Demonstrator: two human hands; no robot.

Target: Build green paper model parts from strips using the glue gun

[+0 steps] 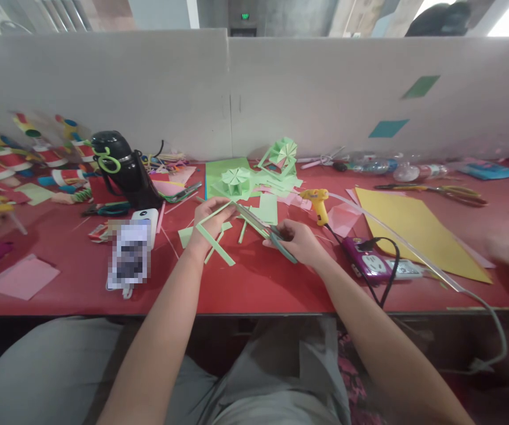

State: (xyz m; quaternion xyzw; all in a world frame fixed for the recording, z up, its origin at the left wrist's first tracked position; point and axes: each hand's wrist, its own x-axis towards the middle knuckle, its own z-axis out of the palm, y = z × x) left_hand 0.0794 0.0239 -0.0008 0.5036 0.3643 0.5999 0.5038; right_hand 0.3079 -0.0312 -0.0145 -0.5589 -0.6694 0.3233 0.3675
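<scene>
My left hand is closed on a light green paper strip, bent at sharp angles, with one end hanging below the wrist. In my right hand is a pair of scissors with dark green handles. Their blades point up and left, along the strip near my left fingers; whether they touch the paper I cannot tell. Behind my hands a round folded green paper piece rests on green sheets. Farther back stands a green paper lantern shape. Green scraps lie between and behind my hands.
A yellow glue gun lies right of my hands, near a purple power strip and yellow paper. On the left are a phone and a black bottle. A white partition closes the back. Other people's hands show at both sides.
</scene>
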